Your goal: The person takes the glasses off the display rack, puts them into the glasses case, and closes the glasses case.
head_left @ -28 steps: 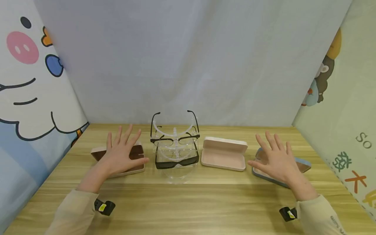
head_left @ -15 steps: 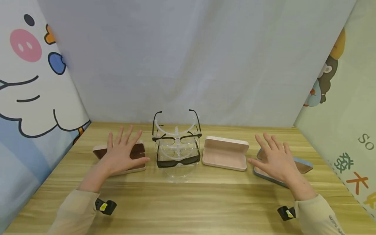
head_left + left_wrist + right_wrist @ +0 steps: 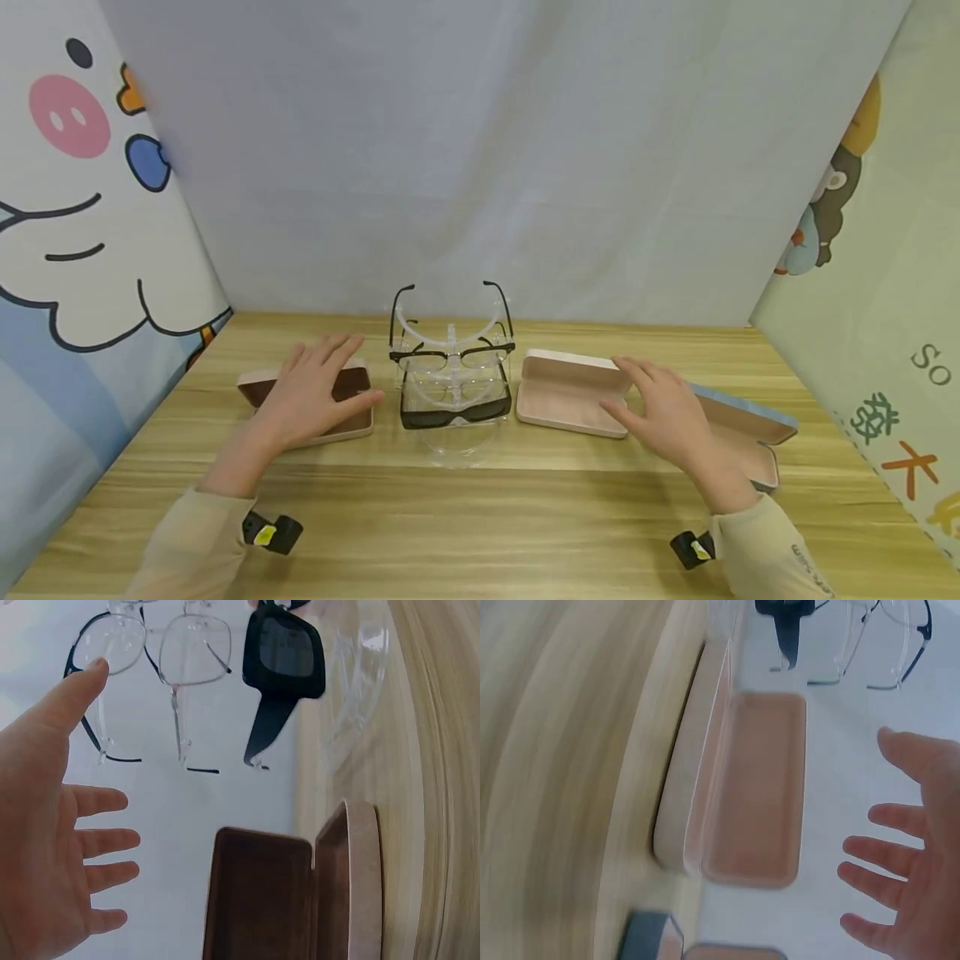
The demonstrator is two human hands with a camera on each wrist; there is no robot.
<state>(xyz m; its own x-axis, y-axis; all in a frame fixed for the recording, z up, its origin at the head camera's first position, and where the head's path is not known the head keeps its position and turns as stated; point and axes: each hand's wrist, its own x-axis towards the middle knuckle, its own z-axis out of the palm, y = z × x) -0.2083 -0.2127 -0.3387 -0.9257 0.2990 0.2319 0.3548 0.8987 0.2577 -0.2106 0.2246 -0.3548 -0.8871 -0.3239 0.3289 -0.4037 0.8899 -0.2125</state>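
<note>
A clear display stand (image 3: 452, 335) holds several pairs of eyewear one above another: black-rimmed glasses (image 3: 416, 361) on top, thin metal-framed glasses (image 3: 196, 681) in the middle and dark sunglasses (image 3: 457, 414) lowest. My left hand (image 3: 303, 404) hovers, fingers spread, over an open glasses case with a brown lining (image 3: 349, 385). To the stand's right sits an open pale pink case (image 3: 572, 400). My right hand (image 3: 663, 412) is held above the table between that case and an open blue case (image 3: 750, 417), which it partly hides. Neither hand holds anything.
The wood-grain table (image 3: 465, 533) ends at a pale grey cloth (image 3: 480, 167) behind. Printed cartoon panels flank it, the left panel (image 3: 52, 275) and the right panel (image 3: 892, 317). The stand's clear base (image 3: 456, 454) reaches toward the front.
My right hand has moved left from over the blue case toward the pink case, uncovering more of the blue one. The left hand's fingers have lowered slightly; the left arm stays about in place.
</note>
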